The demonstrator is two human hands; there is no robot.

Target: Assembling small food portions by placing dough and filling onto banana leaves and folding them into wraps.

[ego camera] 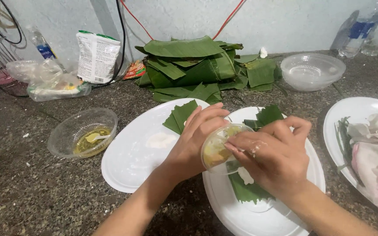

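You are holding a small clear cup with both hands.

Your left hand [193,142] is wrapping its fingers around the small clear cup [218,148], which is tipping on its side over the white plate [263,214]. Your right hand [270,153] is pressing its fingertips into the cup's open mouth. A green leaf piece [246,190] is lying on the plate just under your right hand. Another white plate [132,153] is sitting to the left, and a clear bowl with oil [84,131] is sitting beyond it.
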